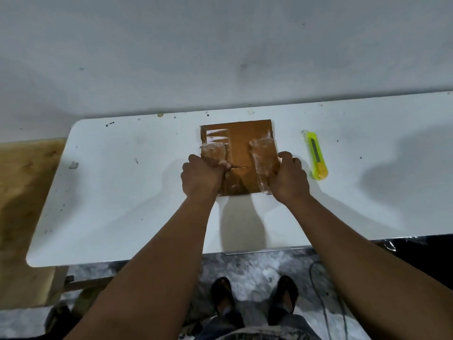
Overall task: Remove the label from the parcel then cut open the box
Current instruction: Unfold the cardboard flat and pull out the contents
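The left hand covers the near-left corner of the box, and its fingertips curl out of sight at the box top, so the exact hold cannot be told. The right hand hides the box's right edge beneath its palm (its fingertips are tucked under too). Crinkled clear tape blurs the cardboard between the two grips. Both forearms run off the bottom edge.

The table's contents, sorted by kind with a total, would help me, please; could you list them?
Cardboard box, gripped by the left hand and right hand: 1
Yellow utility knife: 1
Total on the white table: 2
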